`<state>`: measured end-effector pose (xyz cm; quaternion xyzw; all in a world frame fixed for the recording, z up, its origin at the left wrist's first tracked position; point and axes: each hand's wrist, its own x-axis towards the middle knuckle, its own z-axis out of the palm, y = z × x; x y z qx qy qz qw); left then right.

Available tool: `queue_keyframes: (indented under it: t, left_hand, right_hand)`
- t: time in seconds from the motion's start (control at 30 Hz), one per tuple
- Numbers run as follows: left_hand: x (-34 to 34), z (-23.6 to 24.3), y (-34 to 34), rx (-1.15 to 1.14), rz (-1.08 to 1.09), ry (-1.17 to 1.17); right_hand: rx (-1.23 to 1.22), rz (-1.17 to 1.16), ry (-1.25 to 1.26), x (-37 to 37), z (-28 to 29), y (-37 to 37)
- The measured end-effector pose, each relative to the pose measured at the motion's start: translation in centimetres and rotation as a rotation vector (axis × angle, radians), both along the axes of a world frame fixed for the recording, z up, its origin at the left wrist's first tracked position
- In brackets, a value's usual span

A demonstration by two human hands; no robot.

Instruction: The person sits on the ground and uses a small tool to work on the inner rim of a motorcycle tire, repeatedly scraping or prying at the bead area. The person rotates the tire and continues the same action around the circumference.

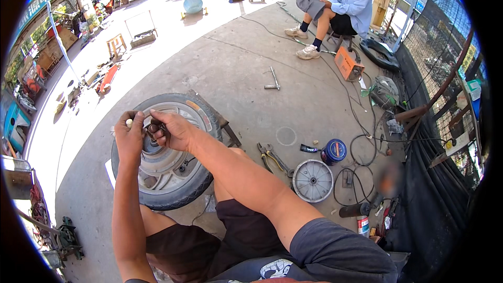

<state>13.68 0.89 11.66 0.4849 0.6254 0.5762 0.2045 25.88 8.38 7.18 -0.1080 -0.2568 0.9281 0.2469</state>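
A motorcycle-type wheel with a black tyre [170,199] and a grey metal rim lies flat in front of my knees. Over its hub, both hands meet close together. My left hand [129,139] is closed, and a small cream-coloured end [129,123] pokes out between its fingers; what it belongs to is hidden. Beside it, my right hand [177,132] is closed too, its fingers curled around something small and dark that I cannot make out. The hub's middle is partly covered by the hands.
Right of the wheel lie pliers [264,156], a round metal hub cover [313,181] and a blue tin [334,152]. A T-shaped wrench [273,80] lies farther out. Cables run past an orange machine [349,64] near a seated person [351,2]. Black netting [435,194] borders the right.
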Motion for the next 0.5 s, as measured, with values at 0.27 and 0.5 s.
queue_keyframes:
  t: [0.27, 0.5]
  left_hand:
    - [-0.5, 1.6, -1.4, -0.032, 0.051, -0.180]
    - [-5.8, 2.5, -1.3, -0.044, 0.083, -0.117]
  right_hand:
    - [-0.010, -0.044, -0.053, 0.1, 0.4, -0.1]
    - [-0.080, -0.139, 0.013, 1.3, 0.5, 1.4]
